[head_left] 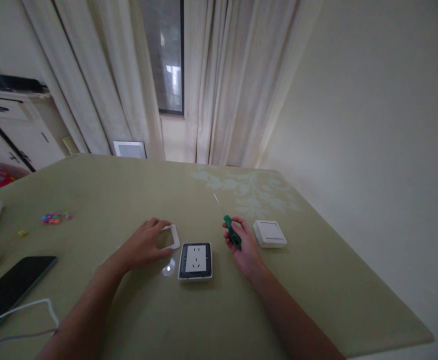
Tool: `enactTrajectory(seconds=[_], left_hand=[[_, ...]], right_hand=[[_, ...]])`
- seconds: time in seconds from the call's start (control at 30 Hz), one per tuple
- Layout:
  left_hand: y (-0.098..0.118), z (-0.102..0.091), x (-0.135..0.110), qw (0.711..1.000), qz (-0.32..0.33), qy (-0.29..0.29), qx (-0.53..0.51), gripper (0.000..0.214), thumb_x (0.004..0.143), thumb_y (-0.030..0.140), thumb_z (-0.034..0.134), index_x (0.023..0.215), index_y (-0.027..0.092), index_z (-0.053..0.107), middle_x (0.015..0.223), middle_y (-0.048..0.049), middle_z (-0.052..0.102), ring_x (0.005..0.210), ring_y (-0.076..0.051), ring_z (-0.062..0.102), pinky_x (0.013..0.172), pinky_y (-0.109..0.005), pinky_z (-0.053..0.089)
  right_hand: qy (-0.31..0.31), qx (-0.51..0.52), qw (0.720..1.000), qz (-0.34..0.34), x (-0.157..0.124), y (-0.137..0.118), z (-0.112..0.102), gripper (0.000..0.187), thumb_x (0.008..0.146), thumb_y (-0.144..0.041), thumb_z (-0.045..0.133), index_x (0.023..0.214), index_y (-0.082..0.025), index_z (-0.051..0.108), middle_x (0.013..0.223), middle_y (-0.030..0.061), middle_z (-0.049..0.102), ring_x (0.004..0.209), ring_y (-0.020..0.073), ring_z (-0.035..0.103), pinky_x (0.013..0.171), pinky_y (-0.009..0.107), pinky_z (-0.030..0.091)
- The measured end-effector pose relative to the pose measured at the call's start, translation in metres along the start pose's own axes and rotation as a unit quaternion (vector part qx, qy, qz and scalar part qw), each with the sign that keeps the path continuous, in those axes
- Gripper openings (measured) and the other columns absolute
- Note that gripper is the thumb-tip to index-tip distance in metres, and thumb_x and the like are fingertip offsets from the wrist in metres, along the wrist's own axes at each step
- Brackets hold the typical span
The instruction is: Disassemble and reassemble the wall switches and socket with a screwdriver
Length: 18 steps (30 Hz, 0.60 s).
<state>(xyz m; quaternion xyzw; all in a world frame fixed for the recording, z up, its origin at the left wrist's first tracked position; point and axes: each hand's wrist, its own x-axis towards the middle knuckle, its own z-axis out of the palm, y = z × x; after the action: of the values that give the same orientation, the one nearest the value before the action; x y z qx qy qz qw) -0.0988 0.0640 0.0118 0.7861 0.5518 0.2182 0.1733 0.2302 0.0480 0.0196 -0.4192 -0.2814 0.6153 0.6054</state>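
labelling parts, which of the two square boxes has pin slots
The wall socket left of the right hand, its face slotted; the white box on that hand's other side has a plain face.

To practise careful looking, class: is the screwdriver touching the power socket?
No, the right hand holds the green-handled screwdriver apart from the power socket, with a visible gap between.
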Motion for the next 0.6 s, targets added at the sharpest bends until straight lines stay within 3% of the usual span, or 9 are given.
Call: enactTrajectory(seconds=[0.07, 0.17, 0.23, 0.33, 0.43, 0.6], left_hand=[[0.015, -0.003, -0.001, 1.0, 0.001, 0.024, -0.014, 0.068, 0.082, 0.059, 0.076, 0.135, 0.016, 0.068, 0.129, -0.0176, 0.07, 0.12, -0.04, 0.067, 0.108, -0.057, 0.054], [0.045, -0.004, -0.005, 0.993, 0.072, 0.001, -0.097, 0.067, 0.092, 0.055, 0.071, 0.15, 0.024, 0.056, 0.144, -0.0132, 0.063, 0.13, -0.033, 0.064, 0.113, -0.05, 0.053], [0.066, 0.002, -0.01, 0.985, 0.133, -0.047, -0.102, 0.072, 0.089, 0.045, 0.078, 0.154, 0.028, 0.053, 0.148, -0.0121, 0.059, 0.136, -0.033, 0.059, 0.118, -0.051, 0.048], [0.086, 0.019, -0.014, 0.984, 0.149, -0.082, -0.047, 0.076, 0.077, 0.037, 0.087, 0.147, 0.024, 0.062, 0.139, -0.0142, 0.063, 0.131, -0.038, 0.06, 0.118, -0.057, 0.046], [0.09, 0.028, -0.014, 0.981, 0.147, -0.107, -0.061, 0.075, 0.079, 0.039, 0.087, 0.148, 0.023, 0.062, 0.139, -0.0148, 0.062, 0.129, -0.037, 0.061, 0.116, -0.054, 0.049], [0.084, 0.024, -0.013, 0.977, 0.151, -0.119, -0.096, 0.076, 0.076, 0.037, 0.091, 0.146, 0.026, 0.064, 0.139, -0.0121, 0.062, 0.127, -0.034, 0.065, 0.114, -0.049, 0.053]], right_hand=[[0.006, 0.0, 1.0, -0.004, 0.003, -0.001, -0.001, 0.047, 0.066, -0.044, 0.096, 0.1, -0.026, 0.069, 0.094, 0.0, 0.082, 0.066, 0.0111, 0.07, 0.058, 0.02, 0.055], [0.021, 0.001, 1.0, -0.014, 0.01, 0.001, -0.005, 0.047, 0.064, -0.043, 0.095, 0.099, -0.026, 0.069, 0.092, -0.001, 0.081, 0.065, 0.0109, 0.068, 0.058, 0.02, 0.052], [0.032, 0.0, 0.999, -0.019, 0.014, 0.004, -0.007, 0.045, 0.063, -0.042, 0.094, 0.098, -0.026, 0.069, 0.09, -0.0014, 0.08, 0.063, 0.0111, 0.067, 0.056, 0.021, 0.05], [0.045, -0.003, 0.999, -0.024, 0.017, 0.007, -0.01, 0.045, 0.062, -0.042, 0.093, 0.096, -0.026, 0.068, 0.087, -0.0014, 0.079, 0.061, 0.0116, 0.065, 0.055, 0.021, 0.048], [0.047, -0.013, 0.998, -0.027, 0.018, 0.009, -0.011, 0.045, 0.062, -0.043, 0.091, 0.096, -0.026, 0.068, 0.087, -0.0008, 0.079, 0.06, 0.0122, 0.065, 0.054, 0.022, 0.047], [0.028, -0.042, 0.998, -0.041, 0.016, 0.012, -0.008, 0.046, 0.064, -0.047, 0.089, 0.097, -0.024, 0.068, 0.086, 0.0001, 0.079, 0.06, 0.0127, 0.066, 0.055, 0.023, 0.047]])
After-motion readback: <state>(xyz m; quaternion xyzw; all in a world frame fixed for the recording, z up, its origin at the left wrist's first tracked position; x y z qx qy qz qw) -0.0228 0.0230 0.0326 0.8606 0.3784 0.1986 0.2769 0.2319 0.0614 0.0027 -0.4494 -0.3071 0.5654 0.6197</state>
